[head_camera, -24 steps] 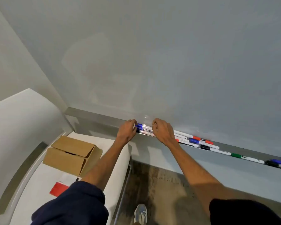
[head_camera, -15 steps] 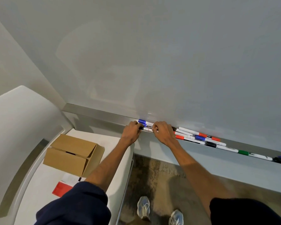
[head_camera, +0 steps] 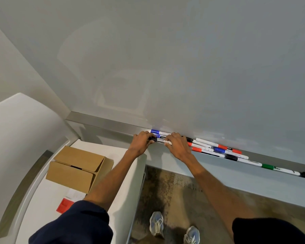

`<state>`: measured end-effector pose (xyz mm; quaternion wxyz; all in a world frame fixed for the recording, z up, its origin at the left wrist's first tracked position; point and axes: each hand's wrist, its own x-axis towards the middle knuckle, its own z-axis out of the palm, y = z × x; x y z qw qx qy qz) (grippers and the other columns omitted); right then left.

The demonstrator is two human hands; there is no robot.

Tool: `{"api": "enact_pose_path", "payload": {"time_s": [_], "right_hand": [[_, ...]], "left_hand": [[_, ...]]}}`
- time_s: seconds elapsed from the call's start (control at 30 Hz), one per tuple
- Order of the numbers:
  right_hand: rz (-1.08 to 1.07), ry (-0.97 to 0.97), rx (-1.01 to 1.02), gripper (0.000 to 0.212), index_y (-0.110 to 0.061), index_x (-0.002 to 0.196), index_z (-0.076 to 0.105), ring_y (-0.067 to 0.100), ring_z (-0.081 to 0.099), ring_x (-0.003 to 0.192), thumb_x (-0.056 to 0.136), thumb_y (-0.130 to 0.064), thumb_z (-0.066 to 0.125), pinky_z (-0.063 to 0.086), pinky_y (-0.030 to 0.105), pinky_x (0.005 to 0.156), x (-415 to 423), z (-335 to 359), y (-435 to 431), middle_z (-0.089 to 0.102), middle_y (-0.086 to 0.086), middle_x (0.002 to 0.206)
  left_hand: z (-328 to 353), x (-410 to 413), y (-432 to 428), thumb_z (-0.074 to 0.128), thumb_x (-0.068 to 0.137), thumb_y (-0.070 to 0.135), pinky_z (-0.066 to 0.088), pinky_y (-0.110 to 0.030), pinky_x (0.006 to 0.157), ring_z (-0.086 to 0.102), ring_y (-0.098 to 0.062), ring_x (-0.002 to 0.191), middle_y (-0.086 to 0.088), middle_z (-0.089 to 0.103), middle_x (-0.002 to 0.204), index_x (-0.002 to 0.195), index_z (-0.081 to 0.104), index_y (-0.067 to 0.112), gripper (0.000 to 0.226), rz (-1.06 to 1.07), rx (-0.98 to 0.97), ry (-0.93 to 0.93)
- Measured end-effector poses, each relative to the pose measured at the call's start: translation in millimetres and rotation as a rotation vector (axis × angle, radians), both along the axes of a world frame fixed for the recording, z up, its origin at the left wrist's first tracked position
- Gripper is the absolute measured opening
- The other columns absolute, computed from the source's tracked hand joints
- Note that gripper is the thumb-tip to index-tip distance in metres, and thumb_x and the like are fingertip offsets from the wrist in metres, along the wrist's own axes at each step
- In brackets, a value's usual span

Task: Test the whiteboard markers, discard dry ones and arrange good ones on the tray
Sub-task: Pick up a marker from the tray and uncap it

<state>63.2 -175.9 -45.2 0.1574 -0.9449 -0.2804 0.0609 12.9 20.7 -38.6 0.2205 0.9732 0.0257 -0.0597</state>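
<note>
Whiteboard (head_camera: 183, 67) fills most of the view, with a metal tray (head_camera: 104, 121) along its lower edge. Both hands meet at the tray. The left hand (head_camera: 142, 141) has its grip clenched on the black cap end of a marker (head_camera: 159, 139). The right hand (head_camera: 177, 145) pinches the same marker's barrel from the other side. The marker lies level along the tray's front edge, between the two hands. Just behind it, blue markers (head_camera: 155, 132) lie on the tray against the board. Right of the right hand, a loose row (head_camera: 218, 149) of more markers with red, blue, black and green caps stretches along the tray, some overlapping. At lower left, a white desk (head_camera: 42, 208) carries a cardboard box (head_camera: 74, 171) with its flaps open and, near it, a red card (head_camera: 64, 205). Two shoes (head_camera: 156, 224) stand on the mottled floor (head_camera: 174, 191) below the tray.
</note>
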Motion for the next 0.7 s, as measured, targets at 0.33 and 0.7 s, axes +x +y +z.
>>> {"api": "enact_pose_path", "payload": {"time_s": [0.33, 0.7], "right_hand": [[0.112, -0.071, 0.168, 0.029, -0.017, 0.120, 0.062, 0.023, 0.062, 0.098, 0.101, -0.035, 0.050, 0.048, 0.036, 0.083, 5, 43, -23, 0.066, 0.004, 0.116], [0.061, -0.244, 0.045, 0.033, -0.015, 0.107, 0.063, 0.026, 0.065, 0.073, 0.103, -0.040, 0.042, 0.046, 0.030, 0.063, -3, 68, -55, 0.073, 0.008, 0.091]], "left_hand": [[55, 10, -18, 0.051, 0.100, 0.026, 0.047, -0.031, 0.088, 0.061, -0.022, 0.102, -0.007, 0.066, 0.117, 0.122, 0.061, 0.013, 0.028, -0.219, -0.189, -0.126], [76, 13, -52, 0.048, 0.101, 0.019, 0.046, -0.031, 0.081, 0.062, -0.024, 0.099, -0.008, 0.066, 0.113, 0.121, 0.058, 0.013, 0.023, -0.399, -0.113, -0.252]]}}
